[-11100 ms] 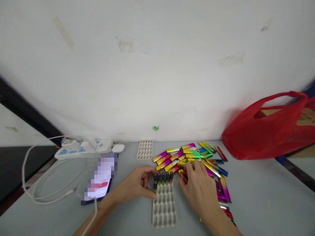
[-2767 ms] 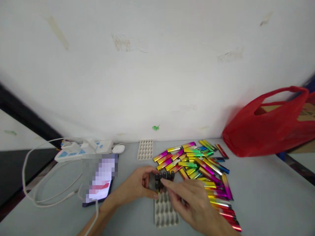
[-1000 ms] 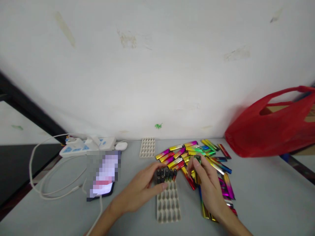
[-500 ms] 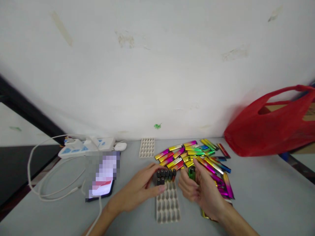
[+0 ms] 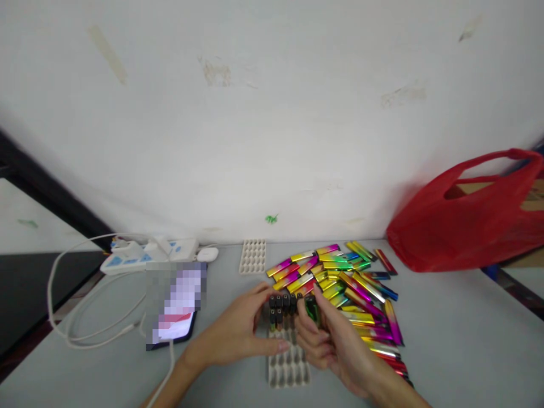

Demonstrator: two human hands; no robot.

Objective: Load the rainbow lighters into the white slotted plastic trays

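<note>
So the green stick (image 5: 312,310) is just right of the tray's far end, low in the frame and a bit right of middle. The right hand (image 5: 334,343) has it pinched, fingers closed round it and thumb along its top. It's roughly upright, dark end up, and my guess is that's so it matches the ones already standing.

Those standing sticks (image 5: 286,302) sit in the pale tray (image 5: 289,375), five in the far row and two at the left of the next, all black ends up. The left hand (image 5: 236,331) curls round that corner, fingers wide in a C with the thumb over the tray. Probably there to keep everything steady, though I can't tell how hard it's pressing, if at all.

Right of centre there's a loose pile (image 5: 335,265) of shiny sticks lying flat every which way, likely kept close for easy reach. A spare tray (image 5: 253,256) lies near the wall.

Table (image 5: 459,340) is plain grey. Over on the left are a phone (image 5: 176,303), a white cable (image 5: 171,357) and a power strip (image 5: 151,262). Far right, a red bag (image 5: 459,226) slumps with cardboard (image 5: 532,195) showing. White wall (image 5: 297,124) behind, with old tape marks.
</note>
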